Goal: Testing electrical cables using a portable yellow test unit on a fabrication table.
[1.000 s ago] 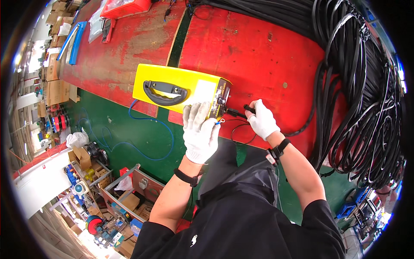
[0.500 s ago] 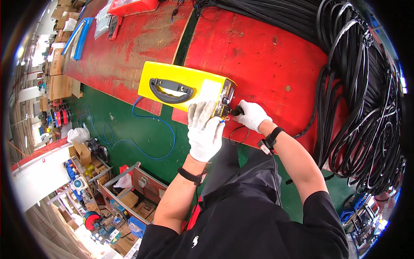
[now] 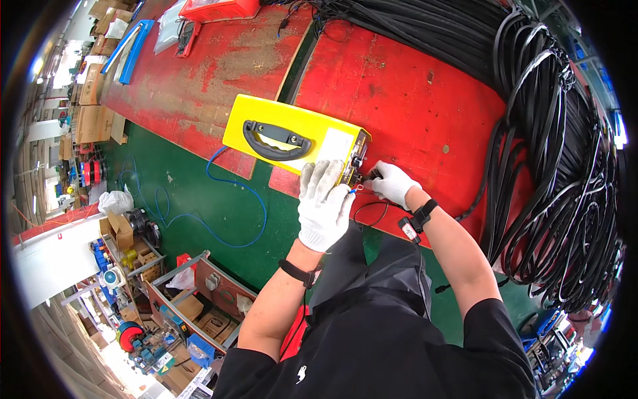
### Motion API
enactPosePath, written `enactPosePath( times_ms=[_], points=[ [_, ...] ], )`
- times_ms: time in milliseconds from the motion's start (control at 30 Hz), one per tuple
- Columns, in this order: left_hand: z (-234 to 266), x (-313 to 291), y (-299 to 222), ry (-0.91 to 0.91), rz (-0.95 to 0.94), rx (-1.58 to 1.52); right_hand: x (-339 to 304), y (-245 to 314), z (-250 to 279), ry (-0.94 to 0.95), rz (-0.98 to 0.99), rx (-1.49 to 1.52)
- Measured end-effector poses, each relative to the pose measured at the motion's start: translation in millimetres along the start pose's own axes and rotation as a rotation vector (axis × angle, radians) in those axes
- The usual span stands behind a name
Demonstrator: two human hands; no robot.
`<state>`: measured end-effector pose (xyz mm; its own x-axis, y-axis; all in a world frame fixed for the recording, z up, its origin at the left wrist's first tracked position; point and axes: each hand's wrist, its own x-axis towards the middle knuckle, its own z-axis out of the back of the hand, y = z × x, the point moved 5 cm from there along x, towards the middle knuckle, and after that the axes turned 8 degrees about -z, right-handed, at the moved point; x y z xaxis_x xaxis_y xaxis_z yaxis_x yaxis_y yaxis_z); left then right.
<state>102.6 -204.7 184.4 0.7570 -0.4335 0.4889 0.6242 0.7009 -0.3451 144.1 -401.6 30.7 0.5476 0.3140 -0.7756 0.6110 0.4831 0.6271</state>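
A yellow box-shaped machine [image 3: 279, 126] with a black carrying handle [image 3: 276, 141] lies on the red workbench [image 3: 412, 86]. My left hand [image 3: 323, 205], in a white glove, rests on the machine's near corner and steadies it. My right hand [image 3: 393, 183], also gloved, pinches a black cable plug [image 3: 369, 176] against the machine's end panel. A thin wire with a small blue and red tip [image 3: 355, 189] shows between my two hands.
Thick coils of black cable [image 3: 558, 173] cover the bench's right side. A blue wire [image 3: 226, 193] trails over the green floor. A red tray [image 3: 219, 9] and blue strips [image 3: 133, 41] lie at the far end. Boxes and a parts cart [image 3: 193, 306] stand at lower left.
My right hand has moved left, from out on the red bench to the machine's end panel. My left hand has stayed on the machine's corner.
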Motion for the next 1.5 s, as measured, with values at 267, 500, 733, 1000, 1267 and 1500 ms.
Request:
enactPosePath(
  times_ms=[267, 500, 733, 1000, 1267, 1500],
  points=[
    [0.0, -1.5, 1.0, 0.015, 0.003, -0.027, -1.9, 5.2, 1.3, -0.001, -0.009, -0.081],
    [0.3, -1.2, 1.2, -0.01, -0.023, -0.033, 1.1, -0.7, -2.3, -0.019, -0.026, -0.009],
    [3.5, -0.6, 1.6, -0.011, -0.042, -0.04, -4.6, -2.7, -8.3, -0.001, -0.118, 0.096],
    [2.7, -0.8, 4.4, -0.007, -0.074, -0.055, -11.4, 1.7, -8.3, -0.02, -0.166, 0.171],
    [13.8, 11.2, 2.7, -0.028, -0.133, -0.088, -13.7, 5.1, -11.3, -0.054, -0.085, 0.102],
    [4.2, -2.7, 6.8, 0.006, -0.141, -0.042, -3.4, -4.7, -16.5, -0.021, -0.165, 0.258]
  ],
)
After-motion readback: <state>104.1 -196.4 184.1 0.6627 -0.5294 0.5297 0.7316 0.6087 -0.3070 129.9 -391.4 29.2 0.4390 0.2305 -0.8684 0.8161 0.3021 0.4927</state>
